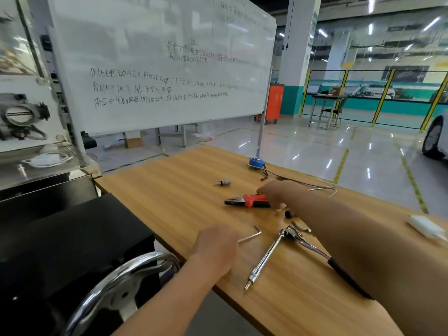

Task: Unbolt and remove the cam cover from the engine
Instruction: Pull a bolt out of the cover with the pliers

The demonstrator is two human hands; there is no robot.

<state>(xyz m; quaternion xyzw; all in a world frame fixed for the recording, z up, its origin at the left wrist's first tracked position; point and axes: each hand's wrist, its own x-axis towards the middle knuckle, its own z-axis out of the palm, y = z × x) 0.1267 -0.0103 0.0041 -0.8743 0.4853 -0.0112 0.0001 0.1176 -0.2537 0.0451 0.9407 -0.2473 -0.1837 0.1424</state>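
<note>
Red plastic handles of a pair of pliers (244,201) lie under the fingertips of the right hand (276,194), which reaches across the table. The hand itself hides whether the fingers have closed round the handles. The left hand (215,248) rests knuckles-up nearer the body with its fingers tucked out of sight. The long leg of a hex key (251,235) ends right at its edge, and I cannot tell whether it touches. Just on the near side of the right wrist sits a small black socket (288,213). To the right of the left fingers lies a ratchet (305,241) with an extension bar (266,258) fitted. Beyond the right fingertips are a silver bit (223,182) and, farther off, a blue tape measure (256,162), all on the wooden table (157,190). No cam cover or engine shows anywhere, so the step looks like choosing a tool. Pliers would likely chew bolt heads; they suit clips or hoses better. For the bolts themselves, the ratchet with a snug socket seems the sounder pick, or the hex key if the heads are recessed. Either should be tried for fit before any force goes on.
</note>
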